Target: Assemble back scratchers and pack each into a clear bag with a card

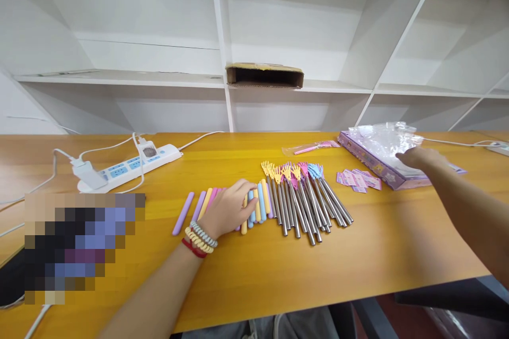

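My left hand lies over a row of pastel tubes, fingers loosely bent and thumb apart. It touches the tubes; a yellow tube shows beneath the thumb, and one purple tube lies apart on the left. Right of them is a spread of back scratchers with metal rods and yellow, pink, purple and blue hand-shaped heads. My right hand reaches to clear plastic bags on a shallow purple box. Its thumb points left; the other fingers are mostly hidden, so any grip cannot be made out.
Small pink-purple cards lie left of the box. Behind the scratchers is a bagged pink scratcher. A white power strip with cables stands at the left, above a pixelated patch. White shelves with a cardboard box rise behind the table.
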`<state>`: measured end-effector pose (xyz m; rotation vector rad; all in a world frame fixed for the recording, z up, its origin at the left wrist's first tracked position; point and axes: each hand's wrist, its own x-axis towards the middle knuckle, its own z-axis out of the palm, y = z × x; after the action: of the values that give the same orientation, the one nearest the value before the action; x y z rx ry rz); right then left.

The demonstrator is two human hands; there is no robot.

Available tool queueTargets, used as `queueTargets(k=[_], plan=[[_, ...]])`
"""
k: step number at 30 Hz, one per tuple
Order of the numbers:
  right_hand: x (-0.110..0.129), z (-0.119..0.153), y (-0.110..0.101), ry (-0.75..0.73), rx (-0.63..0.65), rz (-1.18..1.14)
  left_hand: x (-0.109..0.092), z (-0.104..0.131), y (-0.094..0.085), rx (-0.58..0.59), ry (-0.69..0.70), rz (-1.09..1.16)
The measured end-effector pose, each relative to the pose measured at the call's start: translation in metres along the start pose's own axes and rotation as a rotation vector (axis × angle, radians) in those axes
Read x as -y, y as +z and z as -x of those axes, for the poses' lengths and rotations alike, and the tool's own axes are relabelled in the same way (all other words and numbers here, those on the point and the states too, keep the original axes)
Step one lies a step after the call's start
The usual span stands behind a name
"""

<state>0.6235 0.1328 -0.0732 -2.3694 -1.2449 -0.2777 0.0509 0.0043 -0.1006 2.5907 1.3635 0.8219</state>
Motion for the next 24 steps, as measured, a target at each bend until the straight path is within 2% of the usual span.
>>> queueTargets(k=[2, 3, 7, 10, 13, 16, 19, 24], plan=[[0.008, 0.002, -0.004, 0.046, 0.165, 0.165, 0.0, 0.0, 0.0, -0.003, 0.005, 0.011], [0.014, 0.006, -0.006, 0.036, 0.209, 0.236, 0.0, 0.0, 0.0, -0.005, 0.008, 0.017], [0.046, 0.039, -0.011, -0.177, 0.102, 0.359, -0.001, 0.0, 0.0, 0.001, 0.01, 0.016], [0.078, 0.078, -0.006, -0.379, 0.011, 0.309, -0.001, 0.0, -0.001, 0.006, 0.009, 0.004], [0.109, 0.117, 0.007, -0.509, 0.046, 0.21, 0.0, 0.001, 0.0, 0.011, 0.005, -0.005], [0.133, 0.142, 0.022, -0.597, 0.124, 0.145, 0.002, 0.001, 0.0, 0.004, -0.005, -0.008], [0.15, 0.146, 0.036, -0.625, 0.205, 0.096, 0.004, 0.001, 0.001, -0.013, -0.001, -0.012], [0.171, 0.125, 0.059, -0.599, 0.34, 0.021, 0.004, 0.001, 0.001, -0.028, 0.022, -0.024]])
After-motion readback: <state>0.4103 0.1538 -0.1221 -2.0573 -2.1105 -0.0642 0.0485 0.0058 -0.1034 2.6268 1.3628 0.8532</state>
